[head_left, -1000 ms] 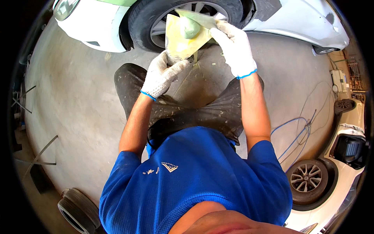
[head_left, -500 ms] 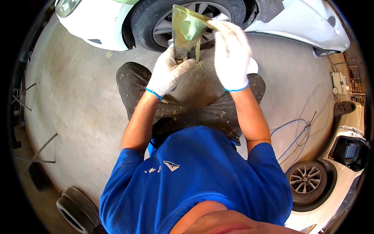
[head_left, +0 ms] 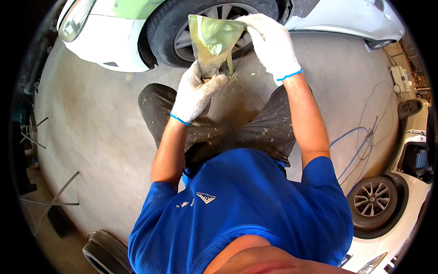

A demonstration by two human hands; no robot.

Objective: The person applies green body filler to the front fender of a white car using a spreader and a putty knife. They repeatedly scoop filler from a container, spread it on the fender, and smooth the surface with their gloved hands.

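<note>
I am crouching on a concrete floor, both hands in white gloves with blue cuffs. My left hand [head_left: 197,93] grips the bottom end of a wide trapezoid putty knife [head_left: 207,52], held upright in front of a car wheel. A lump of pale green filler [head_left: 214,34] sits on its blade. My right hand [head_left: 271,43] is at the blade's top right corner, closed on a thin spreader [head_left: 230,68] that hangs edge-on beside the blade. My dark, filler-spattered trousers [head_left: 255,128] are below both hands.
A white car [head_left: 98,43] with its black tyre [head_left: 166,34] fills the top. Another white car's wheel [head_left: 372,201] is at the lower right, and a blue cable [head_left: 360,146] lies on the floor beside it. A loose tyre [head_left: 102,251] and metal rods [head_left: 54,196] lie at the lower left.
The putty knife has turned from a flat, tilted pose to upright. My right hand has moved left to the blade's top, and my left hand has shifted right under it.
</note>
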